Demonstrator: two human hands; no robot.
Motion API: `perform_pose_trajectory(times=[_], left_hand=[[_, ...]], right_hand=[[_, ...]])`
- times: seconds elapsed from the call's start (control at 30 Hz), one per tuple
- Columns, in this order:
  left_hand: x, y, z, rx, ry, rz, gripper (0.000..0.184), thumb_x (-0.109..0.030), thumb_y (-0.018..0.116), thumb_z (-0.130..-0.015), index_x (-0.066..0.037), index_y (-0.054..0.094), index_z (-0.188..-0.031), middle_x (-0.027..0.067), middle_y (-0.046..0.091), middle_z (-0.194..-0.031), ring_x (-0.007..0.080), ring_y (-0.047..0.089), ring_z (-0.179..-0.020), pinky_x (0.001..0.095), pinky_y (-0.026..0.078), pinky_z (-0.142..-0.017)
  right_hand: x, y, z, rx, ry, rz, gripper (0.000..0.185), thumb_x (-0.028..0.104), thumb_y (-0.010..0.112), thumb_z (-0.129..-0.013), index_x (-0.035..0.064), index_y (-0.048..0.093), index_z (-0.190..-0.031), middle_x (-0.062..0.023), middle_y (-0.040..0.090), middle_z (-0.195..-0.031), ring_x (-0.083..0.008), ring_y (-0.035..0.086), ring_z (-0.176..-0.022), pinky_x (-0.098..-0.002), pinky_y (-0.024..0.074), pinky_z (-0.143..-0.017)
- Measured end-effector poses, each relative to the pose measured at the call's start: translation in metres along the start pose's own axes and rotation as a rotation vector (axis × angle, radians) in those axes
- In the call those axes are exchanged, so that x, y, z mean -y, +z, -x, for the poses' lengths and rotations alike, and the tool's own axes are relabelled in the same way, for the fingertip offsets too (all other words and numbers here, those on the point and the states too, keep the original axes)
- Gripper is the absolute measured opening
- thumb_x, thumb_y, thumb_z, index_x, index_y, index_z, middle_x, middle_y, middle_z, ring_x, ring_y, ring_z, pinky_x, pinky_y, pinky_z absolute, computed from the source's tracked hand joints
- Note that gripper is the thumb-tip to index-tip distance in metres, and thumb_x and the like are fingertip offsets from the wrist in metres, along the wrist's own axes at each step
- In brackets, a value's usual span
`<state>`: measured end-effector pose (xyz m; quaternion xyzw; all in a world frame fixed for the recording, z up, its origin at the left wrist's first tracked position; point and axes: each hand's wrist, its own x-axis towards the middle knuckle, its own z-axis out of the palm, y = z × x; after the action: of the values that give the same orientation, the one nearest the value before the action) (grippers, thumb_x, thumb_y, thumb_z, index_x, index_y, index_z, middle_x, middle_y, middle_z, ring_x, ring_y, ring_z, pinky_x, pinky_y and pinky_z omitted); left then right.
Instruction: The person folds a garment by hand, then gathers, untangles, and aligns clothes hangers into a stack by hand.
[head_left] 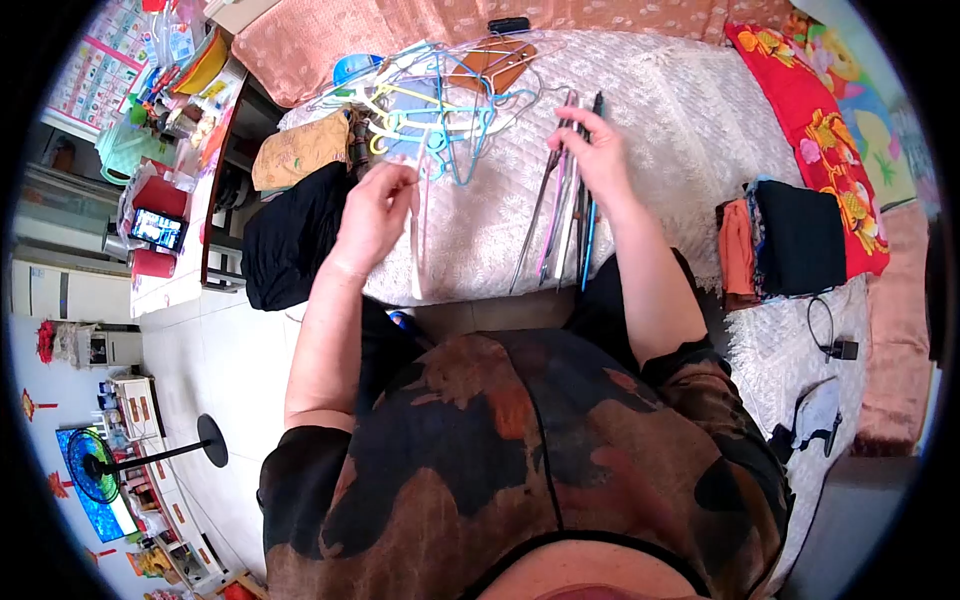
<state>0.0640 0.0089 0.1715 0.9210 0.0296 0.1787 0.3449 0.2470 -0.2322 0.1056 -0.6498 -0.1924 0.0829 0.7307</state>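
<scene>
My left hand [378, 215] is closed, pinching a pale pinkish-white clothes hanger [420, 240] that points down toward the bed's near edge. Over a row of hangers [566, 215] in black, white, purple and blue, my right hand [600, 165] has its fingers curved but apart. Those hangers lie side by side, seen nearly edge-on, their near ends at the bed edge. Whether my right fingertips touch them I cannot tell. Beyond my left hand is a loose pile of blue, yellow and white hangers [440, 130], tangled over one another.
The bed [680, 120] has a white quilted lace cover. Left of the pile lie folded yellowish cloth [300, 150] and black clothing [300, 240]. Folded clothes [800, 238] sit at right by a red floral pillow [820, 140]. A standing fan [150, 455] and cluttered table [205, 250] are at left.
</scene>
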Motion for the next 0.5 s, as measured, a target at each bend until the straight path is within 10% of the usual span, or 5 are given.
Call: perform_pose_trajectory(times=[0.5], left_hand=[[-0.029,0.118,-0.046,-0.082,0.298,-0.074,0.044,-0.001,0.064,-0.08,-0.006,0.051,-0.123,0.0155,0.063,-0.09,0.0313,0.062,-0.08,0.0388,0.051,-0.069]], right_hand=[[-0.003,0.024,0.016,0.07,-0.064,0.084,0.035,0.007,0.063,-0.082,0.0035,0.062,-0.117,-0.0076,0.068,-0.098,-0.0127,0.062,-0.09,-0.026,0.0489,-0.081]])
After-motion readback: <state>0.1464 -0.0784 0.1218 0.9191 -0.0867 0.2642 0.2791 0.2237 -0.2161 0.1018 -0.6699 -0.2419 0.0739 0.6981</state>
